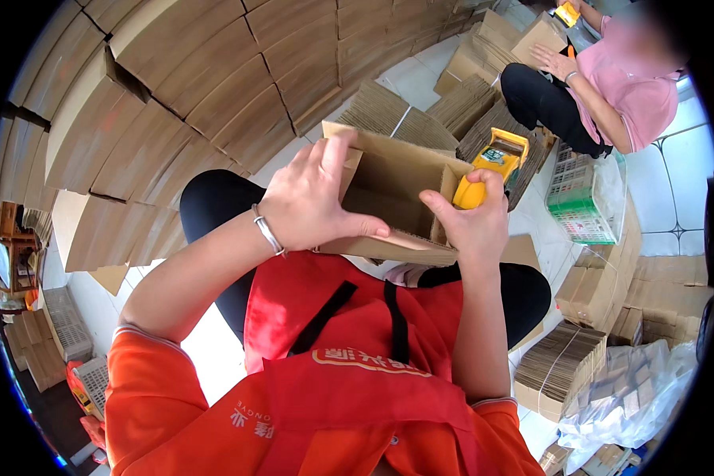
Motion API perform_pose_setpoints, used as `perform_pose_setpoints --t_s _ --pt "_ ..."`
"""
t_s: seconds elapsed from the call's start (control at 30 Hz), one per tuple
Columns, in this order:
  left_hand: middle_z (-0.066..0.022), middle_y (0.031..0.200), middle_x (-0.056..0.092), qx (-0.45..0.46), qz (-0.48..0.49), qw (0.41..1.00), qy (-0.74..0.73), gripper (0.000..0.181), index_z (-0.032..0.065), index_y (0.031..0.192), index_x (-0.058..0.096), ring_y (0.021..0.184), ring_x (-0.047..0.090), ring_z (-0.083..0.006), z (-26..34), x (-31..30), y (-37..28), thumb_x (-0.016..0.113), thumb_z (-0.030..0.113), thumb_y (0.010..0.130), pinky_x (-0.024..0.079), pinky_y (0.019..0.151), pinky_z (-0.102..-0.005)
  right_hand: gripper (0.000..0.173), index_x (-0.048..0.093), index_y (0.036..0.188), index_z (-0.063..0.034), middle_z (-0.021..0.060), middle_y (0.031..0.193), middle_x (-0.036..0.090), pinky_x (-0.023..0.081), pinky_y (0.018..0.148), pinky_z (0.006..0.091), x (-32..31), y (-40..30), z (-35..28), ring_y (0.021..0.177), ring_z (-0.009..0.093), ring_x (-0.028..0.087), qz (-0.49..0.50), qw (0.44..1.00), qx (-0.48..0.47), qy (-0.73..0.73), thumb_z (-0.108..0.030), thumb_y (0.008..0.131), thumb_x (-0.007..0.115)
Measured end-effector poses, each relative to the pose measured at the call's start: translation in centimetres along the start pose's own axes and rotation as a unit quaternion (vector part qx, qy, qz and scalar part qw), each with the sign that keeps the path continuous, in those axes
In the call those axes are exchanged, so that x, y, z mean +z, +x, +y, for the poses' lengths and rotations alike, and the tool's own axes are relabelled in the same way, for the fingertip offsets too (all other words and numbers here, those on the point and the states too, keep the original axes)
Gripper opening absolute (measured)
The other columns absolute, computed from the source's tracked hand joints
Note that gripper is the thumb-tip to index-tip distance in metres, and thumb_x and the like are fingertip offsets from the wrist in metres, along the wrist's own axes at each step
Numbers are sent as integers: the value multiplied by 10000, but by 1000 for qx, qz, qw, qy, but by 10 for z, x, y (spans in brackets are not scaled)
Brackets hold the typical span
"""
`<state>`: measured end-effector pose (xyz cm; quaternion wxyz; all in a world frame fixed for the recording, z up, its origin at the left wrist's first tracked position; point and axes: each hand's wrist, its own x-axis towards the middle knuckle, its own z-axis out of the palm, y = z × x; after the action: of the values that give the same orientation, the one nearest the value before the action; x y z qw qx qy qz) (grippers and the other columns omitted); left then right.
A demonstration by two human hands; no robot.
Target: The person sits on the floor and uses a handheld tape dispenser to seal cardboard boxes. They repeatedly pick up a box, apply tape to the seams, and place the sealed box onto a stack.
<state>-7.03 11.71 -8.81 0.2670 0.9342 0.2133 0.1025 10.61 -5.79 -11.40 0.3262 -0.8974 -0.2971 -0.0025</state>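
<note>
An open cardboard box (400, 187) sits in front of my lap, its inside facing up at me. My left hand (309, 193) spans its left end, with the fingers at the far wall's corner and the thumb along the near edge. On the right end, my right hand (473, 217) has its thumb over the rim and the fingers bent round the outside. Just beyond those fingers is a yellow hand tool (491, 163) with a label; whether the fingers touch it, I cannot tell. The box's bottom is in shadow.
Tall stacks of cardboard (214, 65) line the left. Ahead lie bundles of flattened cardboard (387, 113). At the upper right a co-worker (625, 89) holds a box and a yellow tool. A green-and-white plastic crate (583, 205) and a strapped cardboard bundle (562, 366) stand to my right.
</note>
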Motion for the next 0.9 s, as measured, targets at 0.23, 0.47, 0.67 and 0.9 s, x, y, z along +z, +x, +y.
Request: perform_pose_setpoints --t_s 0.23,0.47,0.67,0.9 --pt "-164 1052 583 -43 91 995 0 1198 88 1407 406 1022 603 -335 5 7 3 863 686 475 545 822 -405 558 479 1033 -120 75 969 589 518 737 332 14 6 34 896 180 597 -53 963 21 265 -284 700 895" --pt "-176 1216 418 -3 194 980 37 914 68 1165 560 1139 419 -359 -2 32 10 936 518 465 494 900 -446 512 477 1012 -97 30 943 597 511 789 331 3 2 38 926 166 600 -82 964 -86 239 -173 712 884" --pt "-112 1083 556 88 196 976 38 532 45 895 548 1047 535 -352 -6 42 -3 877 382 647 516 850 -436 551 505 1018 -76 34 1015 613 510 822 361 -1 3 39 941 190 613 -173 984 10 -35 -247 667 894" --pt "-83 1098 562 105 200 974 8 392 77 889 567 1052 543 -330 -21 57 2 838 303 718 534 806 -421 403 532 989 -61 37 1001 598 484 794 295 -33 6 36 913 158 589 -205 896 153 362 -201 763 835"
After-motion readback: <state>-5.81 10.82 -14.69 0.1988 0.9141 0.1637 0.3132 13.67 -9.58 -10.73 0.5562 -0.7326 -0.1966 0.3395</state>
